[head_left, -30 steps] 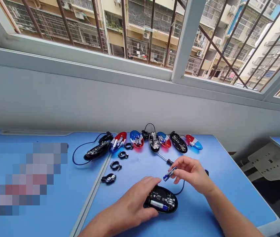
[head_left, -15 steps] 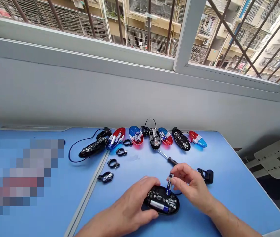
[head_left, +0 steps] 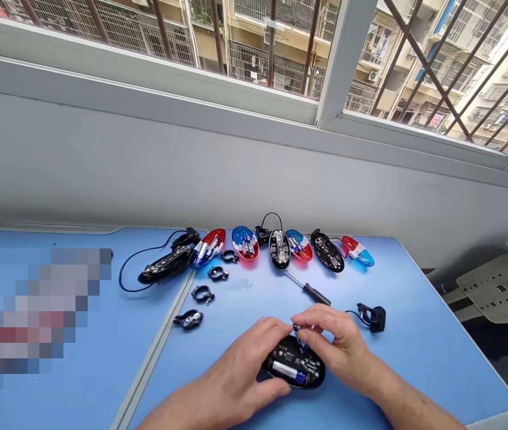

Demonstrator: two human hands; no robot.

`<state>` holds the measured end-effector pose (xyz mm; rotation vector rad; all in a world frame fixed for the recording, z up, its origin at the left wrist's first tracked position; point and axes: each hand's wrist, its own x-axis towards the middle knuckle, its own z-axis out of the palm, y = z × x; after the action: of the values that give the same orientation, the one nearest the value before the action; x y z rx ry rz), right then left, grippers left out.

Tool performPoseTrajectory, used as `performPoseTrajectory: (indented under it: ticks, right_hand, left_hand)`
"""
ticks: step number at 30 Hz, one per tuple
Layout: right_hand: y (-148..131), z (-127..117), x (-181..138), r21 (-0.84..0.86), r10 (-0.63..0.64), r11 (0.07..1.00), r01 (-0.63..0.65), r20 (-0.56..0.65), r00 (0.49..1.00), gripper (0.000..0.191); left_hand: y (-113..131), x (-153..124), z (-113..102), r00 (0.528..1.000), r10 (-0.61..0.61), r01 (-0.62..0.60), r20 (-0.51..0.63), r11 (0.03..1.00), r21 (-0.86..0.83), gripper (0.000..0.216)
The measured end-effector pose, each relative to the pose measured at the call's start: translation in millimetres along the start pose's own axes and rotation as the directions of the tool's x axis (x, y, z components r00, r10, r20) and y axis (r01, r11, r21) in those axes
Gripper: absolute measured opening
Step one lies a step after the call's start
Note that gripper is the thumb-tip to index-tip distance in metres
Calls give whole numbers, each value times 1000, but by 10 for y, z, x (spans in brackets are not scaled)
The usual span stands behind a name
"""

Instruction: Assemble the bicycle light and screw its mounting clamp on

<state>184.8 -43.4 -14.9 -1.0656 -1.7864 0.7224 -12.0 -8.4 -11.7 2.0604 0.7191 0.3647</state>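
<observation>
Shifted leftward since earlier frame: tilted blue cylindrical battery [head_left: 301,345], pinched in right hand [head_left: 339,343] over black oval plastic casing [head_left: 286,355] — not yet seated. Clasped by left hand [head_left: 248,365], with white-and-blue cylindrical battery [head_left: 288,372] already inside.

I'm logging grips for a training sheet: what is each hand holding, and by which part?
The right hand pinches a battery near its upper end; the left hand holds the open black casing by its left end.
</observation>
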Motion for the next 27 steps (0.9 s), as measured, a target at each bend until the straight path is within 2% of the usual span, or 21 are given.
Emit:
performPoseTrajectory:
  ticks: [5, 15, 21, 27]
  right_hand:
    - [17, 19, -13, -33, 34, 999, -34, -12, 999, 23]
    - [41, -3, -25, 29, 81, 996, -81, -20, 996, 29]
    - [9, -23, -29, 81, 126, 989, -126, -6, 992, 24]
    - [12, -33, -39, 187, 293, 938, -292, 23, 956, 19]
  left_hand:
    - [-124, -18, 65, 996, 70, -72, -57, 997, -38, 73]
    - [-182, -29, 99, 996, 81, -82, -50, 996, -30, 78]
    - [-169, -30, 90, 997, 68, -69, -45, 997, -29, 79]
    - [-122, -25, 67, 997, 74, -76, -38, 996, -49, 80]
